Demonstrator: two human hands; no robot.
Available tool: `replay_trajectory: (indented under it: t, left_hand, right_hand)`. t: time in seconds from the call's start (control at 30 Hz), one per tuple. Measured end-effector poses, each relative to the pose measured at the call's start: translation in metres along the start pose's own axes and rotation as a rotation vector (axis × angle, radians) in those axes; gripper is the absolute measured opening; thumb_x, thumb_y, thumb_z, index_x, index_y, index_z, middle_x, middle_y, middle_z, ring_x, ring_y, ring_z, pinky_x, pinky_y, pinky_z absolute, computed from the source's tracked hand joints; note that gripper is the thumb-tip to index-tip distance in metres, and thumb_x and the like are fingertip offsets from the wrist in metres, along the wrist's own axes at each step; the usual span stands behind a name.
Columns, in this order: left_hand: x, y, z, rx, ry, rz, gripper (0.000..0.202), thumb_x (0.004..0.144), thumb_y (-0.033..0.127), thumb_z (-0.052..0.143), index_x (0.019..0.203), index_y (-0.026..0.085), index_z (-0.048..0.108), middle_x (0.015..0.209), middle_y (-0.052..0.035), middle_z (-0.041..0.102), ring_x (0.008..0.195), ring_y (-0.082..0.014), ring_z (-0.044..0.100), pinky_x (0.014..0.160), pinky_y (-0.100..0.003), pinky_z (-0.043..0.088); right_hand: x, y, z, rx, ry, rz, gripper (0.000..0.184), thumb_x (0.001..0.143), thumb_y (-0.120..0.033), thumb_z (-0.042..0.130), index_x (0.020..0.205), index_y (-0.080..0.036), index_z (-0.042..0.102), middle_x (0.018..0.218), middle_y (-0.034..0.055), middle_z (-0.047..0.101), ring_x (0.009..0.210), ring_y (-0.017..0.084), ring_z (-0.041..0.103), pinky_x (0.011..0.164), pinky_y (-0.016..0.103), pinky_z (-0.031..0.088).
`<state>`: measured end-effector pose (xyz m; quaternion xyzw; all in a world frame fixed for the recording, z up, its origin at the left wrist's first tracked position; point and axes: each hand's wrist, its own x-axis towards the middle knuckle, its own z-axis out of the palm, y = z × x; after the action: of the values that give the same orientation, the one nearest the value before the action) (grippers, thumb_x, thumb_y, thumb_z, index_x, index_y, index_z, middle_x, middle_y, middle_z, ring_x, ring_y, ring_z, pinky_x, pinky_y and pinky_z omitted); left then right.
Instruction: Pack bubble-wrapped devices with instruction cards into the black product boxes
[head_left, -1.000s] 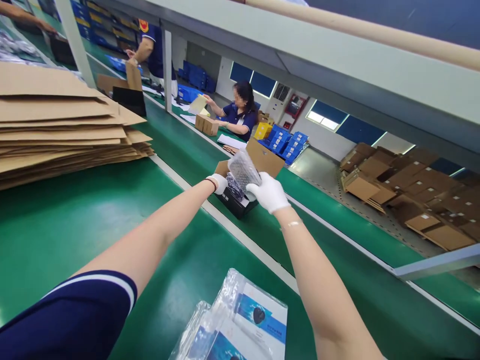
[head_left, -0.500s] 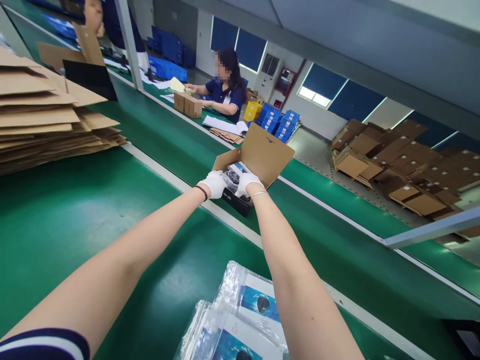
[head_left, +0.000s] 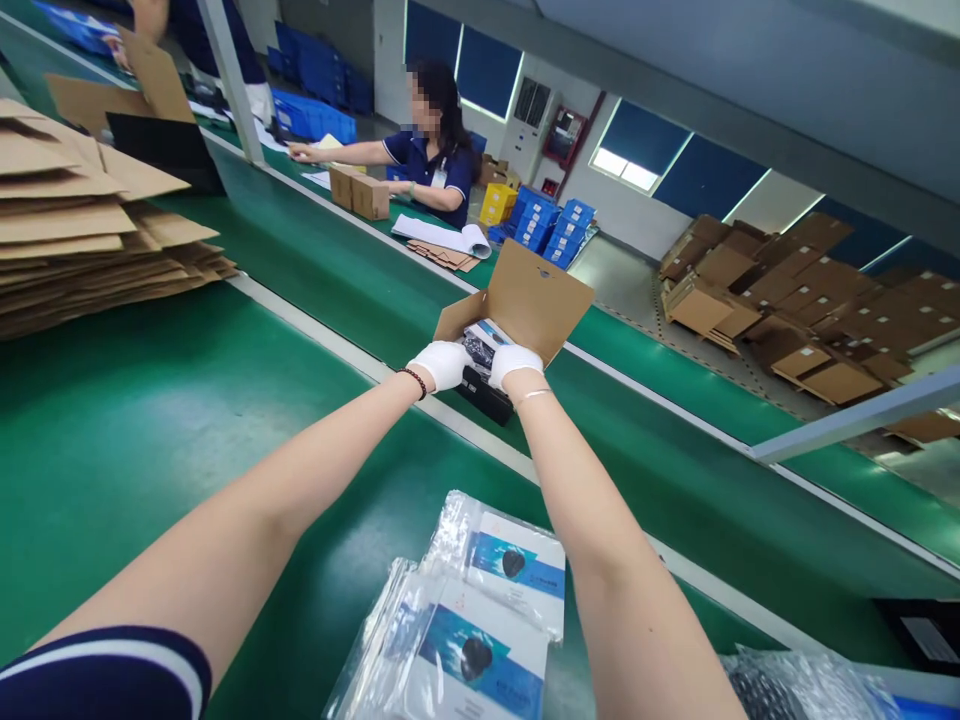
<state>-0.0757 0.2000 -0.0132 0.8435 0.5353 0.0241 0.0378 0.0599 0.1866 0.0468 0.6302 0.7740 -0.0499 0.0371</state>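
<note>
Beyond the grip, the room holds stacked cartons and a co-worker. Beneath it runs a green surface; to its left lie flattened cardboard sheets. At the grip stands the open box, lid raised; the gloved left hand and right hand are at its near side, fingers hidden: grasp cannot be told. Between them lies a dark wrapped item. Judged step: settling contents; next move calls for hands clear of the lid.

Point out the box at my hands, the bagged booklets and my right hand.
Box [head_left: 536, 302]: head view, inner face of its raised lid.
Bagged booklets [head_left: 469, 632]: head view, cover of the nearest one.
Right hand [head_left: 516, 366]: head view, back of its white glove.
</note>
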Motion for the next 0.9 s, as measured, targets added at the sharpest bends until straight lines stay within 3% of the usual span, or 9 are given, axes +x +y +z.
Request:
replay_trajectory:
  t: [0.13, 0.2, 0.27, 0.3, 0.37, 0.47, 0.57, 0.7, 0.9]
  left_hand:
    - [0.001, 0.008, 0.004, -0.036, 0.026, 0.063, 0.053, 0.077, 0.015, 0.055, 0.129, 0.024, 0.062, 0.127, -0.0108, 0.063, 0.110, -0.0291, 0.062, 0.097, -0.036, 0.047]
    - [0.000, 0.013, 0.006, -0.035, 0.028, 0.073, 0.051, 0.077, 0.015, 0.055, 0.126, 0.021, 0.064, 0.125, -0.0121, 0.064, 0.110, -0.0302, 0.062, 0.098, -0.038, 0.046]
    - [-0.006, 0.023, 0.003, -0.040, 0.066, 0.055, 0.048, 0.078, 0.014, 0.052, 0.124, 0.018, 0.065, 0.120, -0.0129, 0.066, 0.109, -0.0306, 0.062, 0.097, -0.039, 0.047]
    - [-0.012, 0.030, 0.000, -0.055, 0.115, 0.041, 0.047, 0.078, 0.013, 0.050, 0.122, 0.016, 0.065, 0.119, -0.0126, 0.067, 0.110, -0.0302, 0.062, 0.097, -0.039, 0.047]
    - [-0.028, 0.049, -0.009, -0.114, 0.247, 0.041, 0.044, 0.081, 0.013, 0.046, 0.121, 0.016, 0.066, 0.119, -0.0111, 0.067, 0.113, -0.0284, 0.061, 0.098, -0.038, 0.047]
    - [-0.061, 0.081, -0.022, -0.249, 0.372, 0.139, 0.042, 0.086, 0.016, 0.042, 0.120, 0.018, 0.066, 0.123, -0.0069, 0.067, 0.114, -0.0243, 0.060, 0.101, -0.036, 0.046]
    - [-0.097, 0.105, -0.027, -0.392, 0.310, 0.257, 0.038, 0.088, 0.022, 0.043, 0.116, 0.019, 0.070, 0.123, -0.0021, 0.068, 0.114, -0.0201, 0.061, 0.106, -0.032, 0.043]
    - [-0.138, 0.125, -0.021, -0.498, 0.048, 0.306, 0.034, 0.087, 0.029, 0.047, 0.107, 0.023, 0.074, 0.121, 0.0017, 0.069, 0.112, -0.0186, 0.062, 0.107, -0.029, 0.042]
    - [-0.162, 0.172, 0.001, -0.903, -0.118, 0.278, 0.034, 0.083, 0.045, 0.054, 0.104, 0.028, 0.075, 0.123, 0.0016, 0.068, 0.120, -0.0229, 0.059, 0.106, -0.030, 0.044]
  right_hand:
    - [-0.096, 0.028, 0.008, -0.013, 0.056, 0.052, 0.039, 0.090, -0.048, 0.049, 0.110, -0.018, 0.062, 0.106, 0.0158, 0.069, 0.100, 0.029, 0.065, 0.085, 0.040, 0.048]
    - [-0.155, 0.044, 0.033, -0.011, -0.015, 0.142, 0.047, 0.091, -0.057, 0.044, 0.107, -0.016, 0.062, 0.101, 0.0171, 0.069, 0.096, 0.031, 0.066, 0.082, 0.041, 0.048]
    - [-0.207, 0.058, 0.067, 0.067, -0.160, 0.341, 0.064, 0.082, -0.064, 0.053, 0.121, -0.013, 0.055, 0.106, 0.0206, 0.068, 0.097, 0.034, 0.066, 0.079, 0.042, 0.049]
    - [-0.227, 0.066, 0.084, 0.144, -0.202, 0.421, 0.076, 0.077, -0.064, 0.059, 0.130, -0.012, 0.048, 0.112, 0.0222, 0.066, 0.100, 0.034, 0.066, 0.079, 0.041, 0.049]
    - [-0.255, 0.081, 0.114, 0.387, -0.219, 0.514, 0.078, 0.073, -0.059, 0.065, 0.132, -0.012, 0.045, 0.117, 0.0203, 0.065, 0.101, 0.032, 0.065, 0.080, 0.038, 0.049]
    - [-0.273, 0.104, 0.138, 0.644, -0.095, 0.553, 0.041, 0.079, -0.048, 0.059, 0.106, -0.016, 0.058, 0.101, 0.0110, 0.070, 0.090, 0.025, 0.066, 0.074, 0.032, 0.048]
    - [-0.279, 0.118, 0.138, 0.592, 0.007, 0.550, 0.022, 0.086, -0.041, 0.051, 0.084, -0.020, 0.055, 0.080, 0.0042, 0.067, 0.076, 0.021, 0.062, 0.067, 0.029, 0.044]
    - [-0.288, 0.116, 0.126, 0.453, 0.055, 0.582, 0.021, 0.091, -0.036, 0.045, 0.079, -0.022, 0.054, 0.068, 0.0026, 0.062, 0.069, 0.020, 0.060, 0.064, 0.028, 0.041]
    - [-0.306, 0.093, 0.105, 0.722, 0.462, 0.625, 0.034, 0.096, -0.044, 0.034, 0.097, -0.022, 0.060, 0.097, 0.0053, 0.070, 0.091, 0.019, 0.063, 0.079, 0.027, 0.047]
